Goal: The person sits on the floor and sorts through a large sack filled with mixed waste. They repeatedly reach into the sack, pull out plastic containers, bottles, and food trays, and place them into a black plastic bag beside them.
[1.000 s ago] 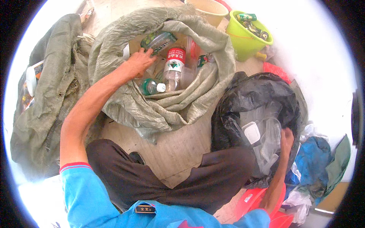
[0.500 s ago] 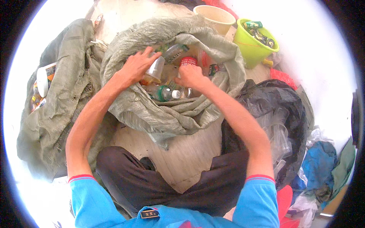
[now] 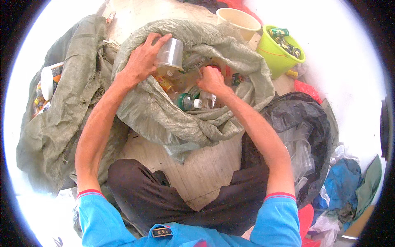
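A large grey-green woven sack stands before me with its mouth rolled open. My left hand grips a clear plastic cup, tilted over the sack's left rim. Inside the sack is my right hand, its fingers curled and partly hidden; what they hold, if anything, I cannot make out. Just behind those fingers shows a bit of red. Below the hands lies a clear bottle with a green label and a white cap. A yellow-orange labelled bottle rests under the cup.
On the left slumps another woven sack with containers showing through its opening. Beyond the middle sack are a cream bucket and a lime-green bucket of cans. A black bag with clear plastic cups lies at right, near a blue bag.
My left hand has lifted the clear cup up and slightly right, out of the pile. My right hand has shifted a little right, and the red-labelled bottle by it is now mostly hidden.
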A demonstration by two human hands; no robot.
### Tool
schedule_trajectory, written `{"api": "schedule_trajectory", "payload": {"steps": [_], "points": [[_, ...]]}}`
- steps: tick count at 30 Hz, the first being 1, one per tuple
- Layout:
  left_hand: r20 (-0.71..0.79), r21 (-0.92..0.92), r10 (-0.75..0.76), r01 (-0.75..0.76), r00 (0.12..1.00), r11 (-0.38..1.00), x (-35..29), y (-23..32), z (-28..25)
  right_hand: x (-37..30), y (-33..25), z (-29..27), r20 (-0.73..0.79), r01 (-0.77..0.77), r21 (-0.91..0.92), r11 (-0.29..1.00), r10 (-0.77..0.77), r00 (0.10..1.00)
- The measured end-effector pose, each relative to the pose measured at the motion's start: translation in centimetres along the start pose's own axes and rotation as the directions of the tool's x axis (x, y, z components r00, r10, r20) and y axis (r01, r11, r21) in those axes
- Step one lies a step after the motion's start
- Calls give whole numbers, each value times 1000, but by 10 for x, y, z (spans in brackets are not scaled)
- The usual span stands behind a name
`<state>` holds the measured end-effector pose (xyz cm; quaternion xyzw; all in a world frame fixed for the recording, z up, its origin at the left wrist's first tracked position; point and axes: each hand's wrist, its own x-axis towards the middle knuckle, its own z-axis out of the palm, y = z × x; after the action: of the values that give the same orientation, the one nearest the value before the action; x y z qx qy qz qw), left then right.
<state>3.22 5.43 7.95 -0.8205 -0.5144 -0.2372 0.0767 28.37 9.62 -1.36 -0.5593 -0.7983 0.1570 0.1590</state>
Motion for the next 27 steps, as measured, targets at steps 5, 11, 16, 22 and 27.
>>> {"api": "schedule_trajectory", "payload": {"steps": [5, 11, 16, 22, 27], "points": [[-108, -85, 15, -24, 994, 996, 21, -1, -9, -19, 19, -42, -151, 81, 297, 951, -37, 988], [-159, -292, -139, 88, 977, 952, 58, 6, -7, -49, 43, -74, 90, -119, 733, 670, 78, 993], [117, -696, -405, 365, 907, 617, 60, 41, 1, -75, 48, -95, 140, -170, 866, 470, 98, 985], [473, -849, -231, 510, 850, 136, 77, 133, 50, -167, 100, -134, 74, -137, 936, 324, 197, 978], [505, -852, 57, 488, 861, 188, 101, 279, 124, -290, 152, -164, -45, -139, 947, 290, 547, 836]]}}
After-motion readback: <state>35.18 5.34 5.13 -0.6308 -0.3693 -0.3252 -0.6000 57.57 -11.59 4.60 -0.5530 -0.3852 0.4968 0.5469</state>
